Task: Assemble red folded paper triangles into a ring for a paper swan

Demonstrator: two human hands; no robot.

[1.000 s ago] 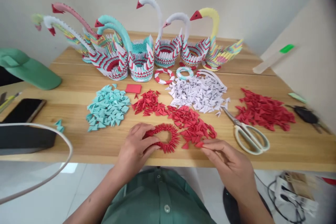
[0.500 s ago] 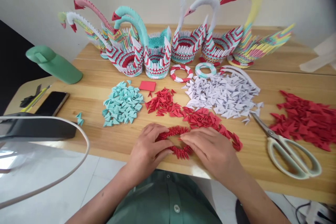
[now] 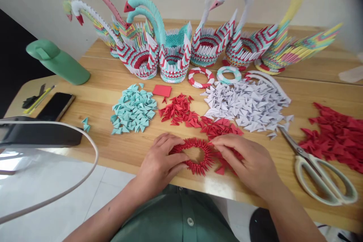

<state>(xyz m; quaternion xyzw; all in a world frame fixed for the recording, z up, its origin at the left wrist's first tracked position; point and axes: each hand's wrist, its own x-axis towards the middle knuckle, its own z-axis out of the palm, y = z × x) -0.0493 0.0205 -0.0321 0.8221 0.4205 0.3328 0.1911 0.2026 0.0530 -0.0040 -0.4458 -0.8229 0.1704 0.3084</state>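
Observation:
A ring of folded red paper pieces (image 3: 208, 155) lies on the table close to its front edge. My left hand (image 3: 161, 159) grips its left side, thumb and fingers on both sides of the band. At the ring's right edge, my right hand (image 3: 246, 160) is closed in a pinch, with a small red paper piece (image 3: 210, 143) at the fingertips. Partly hidden behind that hand is a pile of red paper pieces (image 3: 219, 127). Beyond the ring lie more red pieces (image 3: 177, 109), turquoise pieces (image 3: 133, 109) and white pieces (image 3: 246, 102).
Paper swans (image 3: 174, 58) line the back of the table. Scissors (image 3: 317, 174) and a red pile (image 3: 337, 136) are at the right. On the left are a green bottle (image 3: 59, 62), a phone (image 3: 56, 106) and a pale cable (image 3: 92, 147) arching over a black box (image 3: 56, 135).
My right hand has drawn back to the right from the ring's opening to its outer edge, uncovering more of the ring. My left hand keeps its grip. The view has shifted slightly.

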